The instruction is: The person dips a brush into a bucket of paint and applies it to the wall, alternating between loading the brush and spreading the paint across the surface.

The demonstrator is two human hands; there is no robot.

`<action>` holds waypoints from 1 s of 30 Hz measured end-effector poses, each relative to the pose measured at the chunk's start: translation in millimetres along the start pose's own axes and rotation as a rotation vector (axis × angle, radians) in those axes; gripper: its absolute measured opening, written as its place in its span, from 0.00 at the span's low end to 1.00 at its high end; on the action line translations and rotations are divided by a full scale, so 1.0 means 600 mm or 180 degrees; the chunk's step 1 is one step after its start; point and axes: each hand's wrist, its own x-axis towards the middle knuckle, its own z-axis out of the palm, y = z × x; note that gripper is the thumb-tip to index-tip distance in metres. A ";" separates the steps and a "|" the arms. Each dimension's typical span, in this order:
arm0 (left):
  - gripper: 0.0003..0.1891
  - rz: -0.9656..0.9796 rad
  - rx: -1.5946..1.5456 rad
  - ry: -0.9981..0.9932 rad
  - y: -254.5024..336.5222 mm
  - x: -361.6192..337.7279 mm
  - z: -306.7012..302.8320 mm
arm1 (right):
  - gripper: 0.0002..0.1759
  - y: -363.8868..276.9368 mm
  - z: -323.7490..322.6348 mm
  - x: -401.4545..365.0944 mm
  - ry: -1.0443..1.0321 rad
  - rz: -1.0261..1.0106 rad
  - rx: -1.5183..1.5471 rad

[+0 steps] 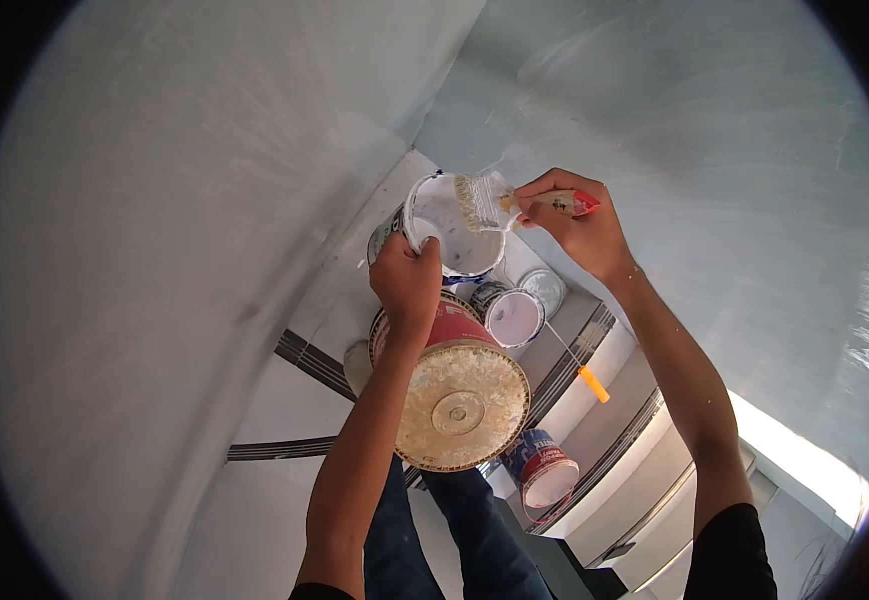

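My right hand [582,225] is closed round the red-tipped handle of a wide paintbrush [484,203]. Its pale, paint-coated bristles reach over the rim of a white paint bucket [451,268]. At the bucket's near left rim, my left hand [406,280] grips the edge with the thumb on top. White paint smears coat the bucket's inner wall. Just below the bucket stands a big red drum [462,405] with a dirty cream top, partly behind my left forearm.
A smaller paint tin [514,317] and a round clear lid [542,290] sit right of the drum. An orange-handled roller [592,384] lies over the stair edge. Lower down stands a blue-and-red bucket [548,478]. Stairs [644,450] descend at right; grey walls [154,250] rise on both sides.
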 end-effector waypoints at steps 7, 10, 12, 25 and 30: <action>0.16 -0.0151 -0.0397 -0.0039 0.169 0.066 -0.007 | 0.06 -0.137 -0.068 0.055 -0.0167 -0.0208 -0.0317; 0.16 -0.0030 -0.0601 0.0049 0.212 0.068 -0.012 | 0.06 -0.173 -0.086 0.051 -0.0099 -0.0179 -0.0350; 0.15 -0.0058 -0.0613 -0.0009 0.226 0.067 -0.022 | 0.06 -0.187 -0.091 0.046 -0.0064 -0.0296 -0.0481; 0.16 -0.0050 -0.0834 -0.0092 0.307 0.069 -0.058 | 0.09 -0.302 -0.112 0.025 -0.0059 -0.0558 -0.1147; 0.15 0.0024 -0.0752 -0.0093 0.321 0.065 -0.073 | 0.09 -0.362 -0.119 0.013 0.0145 -0.0793 -0.1594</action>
